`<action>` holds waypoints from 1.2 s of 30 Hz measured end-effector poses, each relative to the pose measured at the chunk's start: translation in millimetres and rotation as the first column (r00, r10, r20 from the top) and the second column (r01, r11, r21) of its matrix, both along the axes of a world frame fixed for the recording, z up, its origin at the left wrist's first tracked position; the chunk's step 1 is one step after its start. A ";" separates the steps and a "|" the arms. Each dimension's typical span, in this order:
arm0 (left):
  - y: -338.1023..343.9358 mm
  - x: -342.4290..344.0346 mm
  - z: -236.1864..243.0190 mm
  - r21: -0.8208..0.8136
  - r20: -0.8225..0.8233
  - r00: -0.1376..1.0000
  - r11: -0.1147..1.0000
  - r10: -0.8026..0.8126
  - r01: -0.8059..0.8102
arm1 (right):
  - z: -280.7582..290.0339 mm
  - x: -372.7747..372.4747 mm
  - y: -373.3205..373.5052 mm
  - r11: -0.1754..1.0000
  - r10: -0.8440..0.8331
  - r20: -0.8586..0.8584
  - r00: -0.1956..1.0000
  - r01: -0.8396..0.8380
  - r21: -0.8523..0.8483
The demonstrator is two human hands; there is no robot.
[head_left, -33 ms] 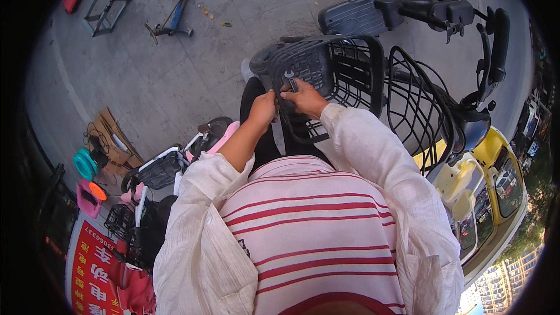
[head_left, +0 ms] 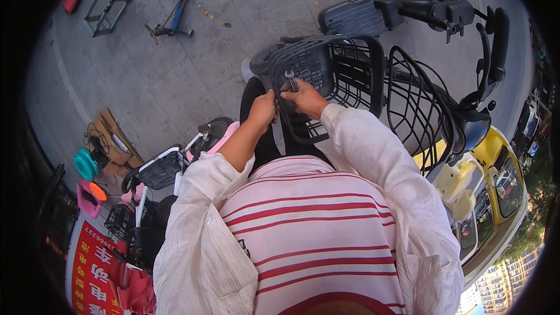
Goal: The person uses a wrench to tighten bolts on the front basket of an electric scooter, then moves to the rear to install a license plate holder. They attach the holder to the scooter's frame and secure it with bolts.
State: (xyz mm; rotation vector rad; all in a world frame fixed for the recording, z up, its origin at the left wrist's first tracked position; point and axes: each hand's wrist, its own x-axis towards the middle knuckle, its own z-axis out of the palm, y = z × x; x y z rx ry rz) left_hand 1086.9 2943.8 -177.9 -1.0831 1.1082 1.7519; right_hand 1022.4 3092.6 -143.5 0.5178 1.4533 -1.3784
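A black plastic basket [head_left: 353, 73] stands before me, mounted on an electric scooter, with its open top facing up toward me. Over its left part, my right hand [head_left: 306, 99] is closed around a silver open-ended wrench [head_left: 291, 77], whose jaw points away from me. My left hand [head_left: 263, 108] is closed at the outside of the basket's left rim, its fingertips close to those of the right. What the left fingers grip, if anything, is hidden.
Right of the basket is a black wire basket [head_left: 417, 108]; beyond lies the scooter's black seat [head_left: 356, 14]. A yellow vehicle [head_left: 499, 175] stands at right. At left are a pink-and-white scooter [head_left: 160, 169], cardboard [head_left: 114, 140] and a red sign [head_left: 90, 268]. A metal frame [head_left: 109, 9] and blue pump [head_left: 181, 9] lie farther off.
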 end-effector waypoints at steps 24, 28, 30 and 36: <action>-24.7 -17.9 104.3 0.116 -0.497 0.857 0.989 0.134 -0.087 | 92.1 -7.9 1.9 0.967 -0.171 -0.374 0.912 0.084 -0.240; -21.2 -24.5 131.1 -0.015 -0.613 0.790 0.999 0.014 -0.029 | 122.3 -12.9 -0.9 0.942 -0.223 -0.347 0.911 0.109 -0.318; -20.4 -24.5 138.0 -0.109 -0.671 0.739 0.994 -0.065 -0.011 | 134.8 -14.5 -0.9 0.954 -0.218 -0.406 0.888 0.105 -0.282; -9.5 -25.3 165.2 -0.372 -0.716 0.656 0.926 -0.240 -0.066 | 148.3 -11.0 6.5 0.965 -0.170 -0.561 0.810 0.021 -0.262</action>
